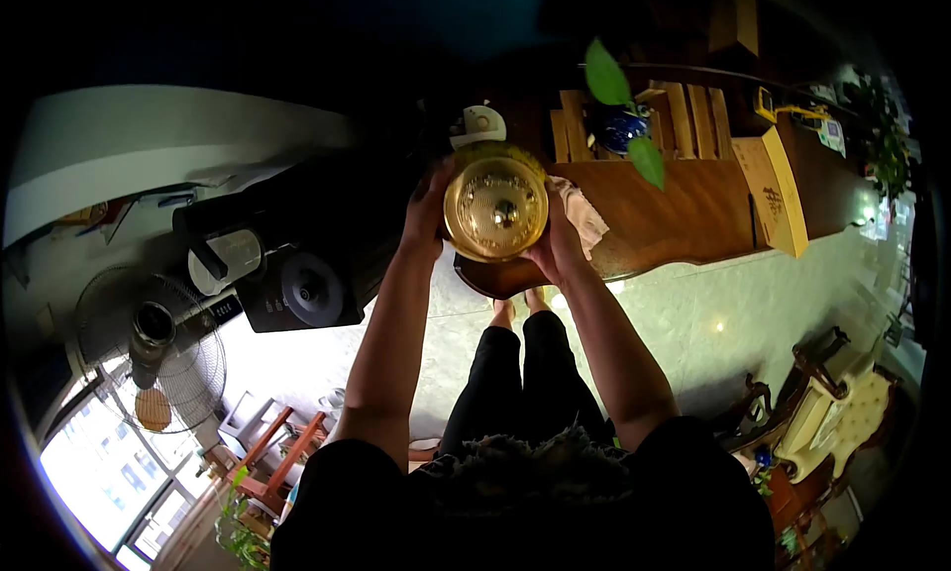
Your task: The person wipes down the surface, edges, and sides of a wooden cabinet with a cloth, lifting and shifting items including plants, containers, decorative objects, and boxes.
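Between my two hands is a round gold object, shiny and domed, with a ring of raised marks on its face; I cannot tell its exact kind. My left hand is closed against its left side, partly in shadow. On the other side my right hand grips its lower right edge. A pale pink cloth shows just beside my right hand, over the table; whether my fingers touch it is unclear. Behind the gold object, a small white item sits on the dark surface.
A wooden table bears a blue pot with green leaves, wooden slats and an open cardboard box. Left are a kettle on a black stand and a fan. A cream chair stands lower right.
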A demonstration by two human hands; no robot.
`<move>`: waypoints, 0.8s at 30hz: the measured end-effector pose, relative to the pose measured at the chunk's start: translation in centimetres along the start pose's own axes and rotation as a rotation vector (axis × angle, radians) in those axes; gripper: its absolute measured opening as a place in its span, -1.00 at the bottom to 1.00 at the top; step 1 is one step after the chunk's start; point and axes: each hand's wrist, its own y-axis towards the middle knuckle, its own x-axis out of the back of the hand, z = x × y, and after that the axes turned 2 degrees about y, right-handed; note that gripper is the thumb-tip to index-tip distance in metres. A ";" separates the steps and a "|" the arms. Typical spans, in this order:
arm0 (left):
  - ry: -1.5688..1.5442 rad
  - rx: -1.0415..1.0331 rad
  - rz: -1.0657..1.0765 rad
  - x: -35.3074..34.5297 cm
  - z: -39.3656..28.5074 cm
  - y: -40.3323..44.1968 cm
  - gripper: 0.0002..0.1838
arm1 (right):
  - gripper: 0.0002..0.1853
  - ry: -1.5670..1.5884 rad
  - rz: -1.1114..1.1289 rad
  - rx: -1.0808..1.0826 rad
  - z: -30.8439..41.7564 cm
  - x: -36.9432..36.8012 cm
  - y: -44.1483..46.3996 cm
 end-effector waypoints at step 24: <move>0.124 0.118 0.300 -16.9 16.1 -6.0 -0.43 | -0.31 0.132 -0.250 0.209 6.4 16.9 -15.2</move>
